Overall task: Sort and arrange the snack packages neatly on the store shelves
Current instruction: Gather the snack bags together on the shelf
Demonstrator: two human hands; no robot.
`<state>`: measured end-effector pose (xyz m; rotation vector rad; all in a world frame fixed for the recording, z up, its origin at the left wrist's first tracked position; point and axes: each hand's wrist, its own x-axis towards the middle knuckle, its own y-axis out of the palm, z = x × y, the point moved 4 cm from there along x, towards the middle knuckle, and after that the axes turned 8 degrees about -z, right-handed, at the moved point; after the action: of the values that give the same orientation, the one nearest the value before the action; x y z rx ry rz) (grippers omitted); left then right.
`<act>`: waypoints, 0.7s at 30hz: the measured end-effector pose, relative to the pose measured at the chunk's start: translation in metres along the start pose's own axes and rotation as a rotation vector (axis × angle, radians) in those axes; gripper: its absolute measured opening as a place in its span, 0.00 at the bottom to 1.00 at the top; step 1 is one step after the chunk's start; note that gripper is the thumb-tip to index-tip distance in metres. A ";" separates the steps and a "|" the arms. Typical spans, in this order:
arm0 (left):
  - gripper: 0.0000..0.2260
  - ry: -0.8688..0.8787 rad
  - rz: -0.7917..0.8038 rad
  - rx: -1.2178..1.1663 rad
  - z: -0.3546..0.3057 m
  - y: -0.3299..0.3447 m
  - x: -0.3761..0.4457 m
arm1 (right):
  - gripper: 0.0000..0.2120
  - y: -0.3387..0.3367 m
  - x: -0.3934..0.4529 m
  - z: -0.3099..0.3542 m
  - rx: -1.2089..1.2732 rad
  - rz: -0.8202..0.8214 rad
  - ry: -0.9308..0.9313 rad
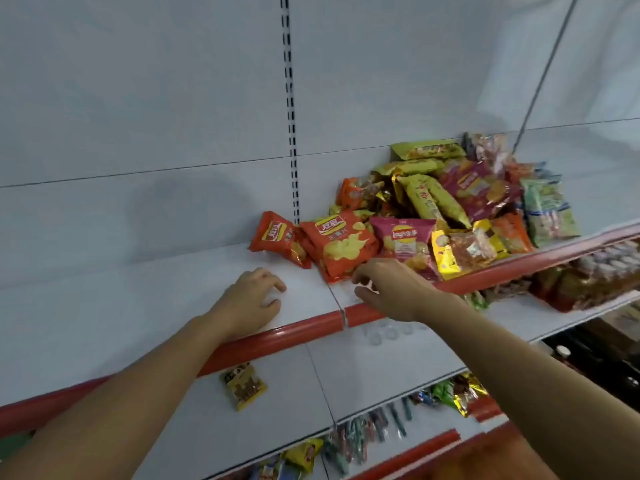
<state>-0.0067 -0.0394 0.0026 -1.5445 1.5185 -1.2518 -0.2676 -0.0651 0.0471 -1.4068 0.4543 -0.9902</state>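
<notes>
The big orange crinkly chip bag (337, 249) lies just past the right hand (391, 289), slanting away. Both hands are loosely open and hold nothing; the left hand (251, 301) rests further off.

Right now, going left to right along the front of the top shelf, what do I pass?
Left hand → small orange chip bag → big orange chip bag → pink chip bag → yellow snack pack.

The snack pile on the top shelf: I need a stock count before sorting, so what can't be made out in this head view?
- Snack pile: packets overlap, so those underneath are hidden; no count possible.
- Right hand: covers the pink chip bag's lower edge; contact unclear.
- Lower shelf goods: blurred and cut off by the right edge.
- Bottom packets: blurred, partly hidden under the shelf above.
</notes>
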 end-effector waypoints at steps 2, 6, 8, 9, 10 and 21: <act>0.11 -0.010 -0.018 -0.065 0.006 -0.003 0.009 | 0.09 0.007 0.021 0.009 0.031 -0.049 -0.045; 0.08 -0.114 -0.121 -0.071 0.026 -0.012 0.027 | 0.07 0.009 0.053 0.018 0.043 -0.230 -0.055; 0.04 -0.224 -0.242 -0.107 0.040 -0.022 0.037 | 0.05 0.004 0.061 0.003 0.060 -0.357 0.007; 0.06 -0.291 -0.315 -0.146 0.047 -0.028 0.041 | 0.05 0.002 0.064 -0.003 0.061 -0.389 0.035; 0.08 -0.343 -0.385 -0.194 0.052 -0.032 0.046 | 0.05 0.001 0.068 -0.009 0.054 -0.406 0.054; 0.10 -0.111 -0.331 -0.240 0.002 -0.029 0.106 | 0.24 -0.004 0.117 -0.041 -0.314 -0.154 0.313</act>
<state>-0.0062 -0.1387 0.0494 -2.0538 1.4221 -1.1649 -0.2371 -0.1820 0.0774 -1.5891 0.7679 -1.3151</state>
